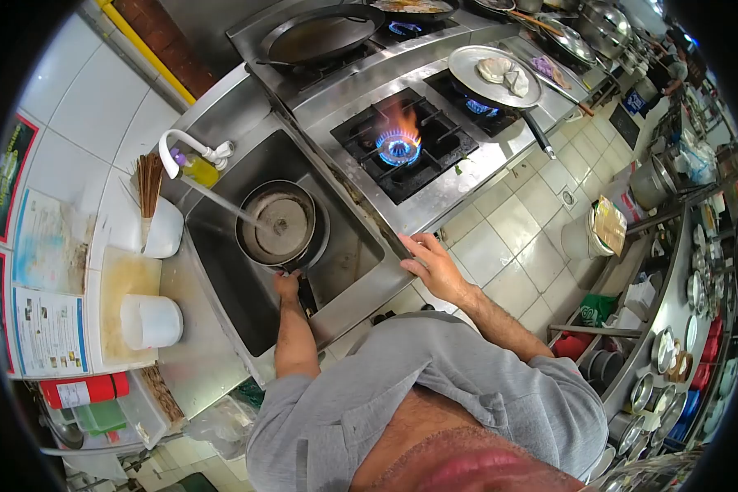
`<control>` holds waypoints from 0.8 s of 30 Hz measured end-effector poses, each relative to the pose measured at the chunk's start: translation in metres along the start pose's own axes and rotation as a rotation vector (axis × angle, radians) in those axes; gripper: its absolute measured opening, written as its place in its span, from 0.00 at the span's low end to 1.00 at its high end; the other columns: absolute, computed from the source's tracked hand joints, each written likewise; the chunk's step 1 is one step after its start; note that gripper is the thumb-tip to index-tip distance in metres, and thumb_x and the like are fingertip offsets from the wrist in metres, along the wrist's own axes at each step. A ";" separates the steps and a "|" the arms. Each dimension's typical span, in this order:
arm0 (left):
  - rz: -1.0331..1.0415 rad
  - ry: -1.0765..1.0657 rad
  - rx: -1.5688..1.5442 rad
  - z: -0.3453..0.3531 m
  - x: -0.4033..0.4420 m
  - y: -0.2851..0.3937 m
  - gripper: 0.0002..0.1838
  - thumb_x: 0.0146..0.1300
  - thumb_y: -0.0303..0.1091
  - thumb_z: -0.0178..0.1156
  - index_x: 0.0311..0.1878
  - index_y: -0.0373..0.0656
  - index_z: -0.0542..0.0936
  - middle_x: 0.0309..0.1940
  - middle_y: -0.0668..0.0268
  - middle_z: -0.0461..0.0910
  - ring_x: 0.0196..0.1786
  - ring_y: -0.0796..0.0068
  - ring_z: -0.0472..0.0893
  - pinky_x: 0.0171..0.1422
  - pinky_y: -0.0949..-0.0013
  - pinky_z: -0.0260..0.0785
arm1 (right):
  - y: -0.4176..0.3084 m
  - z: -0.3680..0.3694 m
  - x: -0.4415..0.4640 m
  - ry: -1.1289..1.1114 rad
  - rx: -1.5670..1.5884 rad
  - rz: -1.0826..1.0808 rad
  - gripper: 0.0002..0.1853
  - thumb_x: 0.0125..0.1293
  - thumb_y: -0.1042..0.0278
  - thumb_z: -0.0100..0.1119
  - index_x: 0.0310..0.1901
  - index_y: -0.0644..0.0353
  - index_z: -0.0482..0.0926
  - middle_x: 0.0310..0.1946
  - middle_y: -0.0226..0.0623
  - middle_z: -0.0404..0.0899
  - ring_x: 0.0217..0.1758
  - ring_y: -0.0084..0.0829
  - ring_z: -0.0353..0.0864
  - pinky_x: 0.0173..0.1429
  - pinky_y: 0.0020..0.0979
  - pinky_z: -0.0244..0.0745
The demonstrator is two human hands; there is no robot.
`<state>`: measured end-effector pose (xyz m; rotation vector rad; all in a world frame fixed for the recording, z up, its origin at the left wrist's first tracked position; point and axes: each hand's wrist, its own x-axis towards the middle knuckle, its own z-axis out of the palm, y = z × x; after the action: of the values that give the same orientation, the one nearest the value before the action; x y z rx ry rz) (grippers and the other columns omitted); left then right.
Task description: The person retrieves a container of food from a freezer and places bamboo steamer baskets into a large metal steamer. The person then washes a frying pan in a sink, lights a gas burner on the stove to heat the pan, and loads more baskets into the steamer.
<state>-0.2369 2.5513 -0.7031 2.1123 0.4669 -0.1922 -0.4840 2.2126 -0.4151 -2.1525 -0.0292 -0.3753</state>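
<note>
In the sink (344,299), my left hand (287,284) is closed round the handle of a dark frying pan (277,221), just below its rim. Water from the white faucet (172,152) runs into this pan. Beneath it lies a second pan (323,234), partly hidden, with a black handle (306,295) beside my left wrist. My right hand (431,267) hangs to the right of the sink corner, near the stove's front edge, with its fingers apart and nothing held.
A flame burns on the uncovered burner (399,148). Right of it, a pan with white food (504,75) sits over another lit burner, handle outward. A large wok (324,34) stands behind. White containers (152,321) line the left counter; a bucket (578,236) stands on the floor.
</note>
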 end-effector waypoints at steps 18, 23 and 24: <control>0.176 -0.043 -0.097 -0.112 -0.126 0.059 0.23 0.52 0.34 0.65 0.50 0.35 0.72 0.45 0.57 0.77 0.47 0.66 0.76 0.53 0.67 0.67 | -0.050 0.011 -0.002 0.125 0.199 -0.290 0.15 0.55 0.79 0.61 0.46 0.66 0.76 0.29 0.37 0.71 0.27 0.25 0.69 0.31 0.24 0.68; 0.236 -0.018 -0.222 -0.142 -0.150 0.048 0.21 0.52 0.31 0.64 0.49 0.35 0.72 0.42 0.60 0.76 0.43 0.72 0.76 0.49 0.70 0.69 | -0.043 0.082 0.037 -0.135 0.381 -0.090 0.12 0.60 0.71 0.58 0.45 0.66 0.76 0.27 0.32 0.71 0.26 0.22 0.69 0.31 0.21 0.67; 0.235 -0.033 -0.221 -0.148 -0.156 0.050 0.21 0.52 0.31 0.64 0.49 0.36 0.73 0.42 0.60 0.76 0.43 0.72 0.76 0.48 0.70 0.69 | -0.044 0.100 0.046 -0.174 0.516 0.094 0.12 0.62 0.68 0.57 0.45 0.65 0.76 0.26 0.30 0.71 0.25 0.20 0.69 0.30 0.21 0.66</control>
<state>-0.3661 2.6099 -0.5339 1.9250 0.2075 -0.0375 -0.4220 2.3135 -0.4207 -1.6617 -0.1111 -0.1068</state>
